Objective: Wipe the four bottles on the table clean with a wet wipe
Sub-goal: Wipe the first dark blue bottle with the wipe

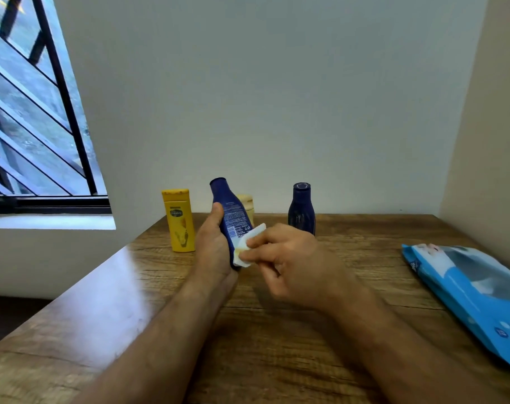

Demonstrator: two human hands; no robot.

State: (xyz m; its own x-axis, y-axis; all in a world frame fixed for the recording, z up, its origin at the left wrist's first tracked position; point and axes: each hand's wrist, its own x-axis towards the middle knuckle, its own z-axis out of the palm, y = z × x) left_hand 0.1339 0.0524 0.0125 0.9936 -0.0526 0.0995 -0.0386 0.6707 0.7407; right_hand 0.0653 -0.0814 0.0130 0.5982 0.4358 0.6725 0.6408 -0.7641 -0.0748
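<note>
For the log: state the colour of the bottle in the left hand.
Dark blue bottle, white print; head view.

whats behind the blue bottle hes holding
A pale yellow bottle stands behind the held blue bottle. Only its cap and upper right side show; the rest is covered.

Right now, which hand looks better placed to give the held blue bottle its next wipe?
The right hand. It already pinches the wet wipe against the lower side of the blue bottle. The left hand is busy gripping that bottle, tilted above the table.
</note>
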